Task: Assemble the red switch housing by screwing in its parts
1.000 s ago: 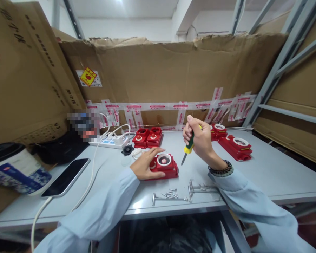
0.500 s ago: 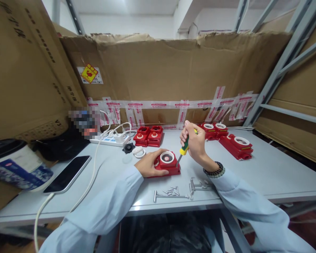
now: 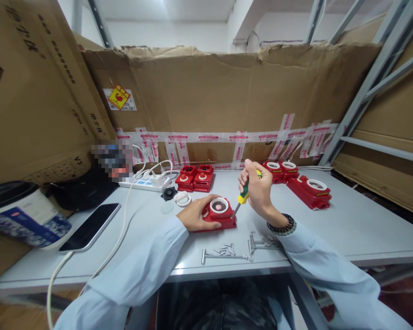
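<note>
Item: red housing (image 3: 227, 222), flat on the grey table (image 3: 347, 224) near its front edge, with a white ring (image 3: 219, 206) set in its top face. Left hand (image 3: 193, 216): laid on the housing's left end, fingers curled closed about that end and pinning it down; this is the nearer hand. Right hand (image 3: 259, 190): just right of and above the housing, fist closed round a screwdriver (image 3: 243, 196) with a yellow-green handle. The screwdriver's long axis slants from the fist down and leftward, tip meeting the housing's right side; whether it sits in a screw head cannot be told. Loose screws (image 3: 223, 250): in front of the housing. Paired red units (image 3: 194, 178): behind it. Phone (image 3: 91, 227): well to its left.
</note>
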Demonstrator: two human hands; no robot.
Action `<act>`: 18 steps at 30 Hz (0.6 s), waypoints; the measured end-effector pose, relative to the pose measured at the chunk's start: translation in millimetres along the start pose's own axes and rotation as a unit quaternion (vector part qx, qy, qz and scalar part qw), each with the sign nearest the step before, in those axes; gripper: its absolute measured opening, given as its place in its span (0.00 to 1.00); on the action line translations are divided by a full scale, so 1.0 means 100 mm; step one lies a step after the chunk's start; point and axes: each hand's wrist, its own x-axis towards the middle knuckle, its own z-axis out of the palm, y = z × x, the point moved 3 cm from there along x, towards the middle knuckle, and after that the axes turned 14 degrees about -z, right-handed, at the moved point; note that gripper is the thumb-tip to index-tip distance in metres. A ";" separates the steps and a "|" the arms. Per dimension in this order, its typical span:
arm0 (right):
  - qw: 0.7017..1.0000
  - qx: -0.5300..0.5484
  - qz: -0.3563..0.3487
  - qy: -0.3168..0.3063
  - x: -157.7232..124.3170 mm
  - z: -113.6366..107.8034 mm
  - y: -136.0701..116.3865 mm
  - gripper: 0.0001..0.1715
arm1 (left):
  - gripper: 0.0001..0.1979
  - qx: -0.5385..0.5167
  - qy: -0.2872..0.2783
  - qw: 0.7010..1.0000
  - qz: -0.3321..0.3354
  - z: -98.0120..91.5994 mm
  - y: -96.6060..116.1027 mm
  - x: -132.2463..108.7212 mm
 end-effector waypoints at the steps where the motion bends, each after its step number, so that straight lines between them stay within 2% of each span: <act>1: 1.000 0.000 -0.001 0.001 0.00 0.00 0.00 0.23 | 0.34 0.000 0.001 1.000 -0.003 0.00 0.00 0.00; 8: 1.000 0.002 -0.007 0.003 0.00 -0.01 0.01 0.23 | 0.35 0.002 0.005 1.000 0.000 0.00 -0.02 0.00; 12: 0.996 -0.085 -0.033 -0.020 -0.02 -0.01 -0.03 0.22 | 0.34 0.002 0.002 1.000 -0.003 0.00 -0.02 0.00; 15: 0.975 -0.196 -0.090 -0.053 -0.06 0.02 -0.09 0.17 | 0.35 0.008 0.003 1.000 -0.007 0.00 -0.03 0.01; 18: 0.937 -0.296 -0.162 -0.088 -0.09 0.04 -0.18 0.14 | 0.36 0.011 0.005 1.000 -0.007 0.00 -0.04 0.01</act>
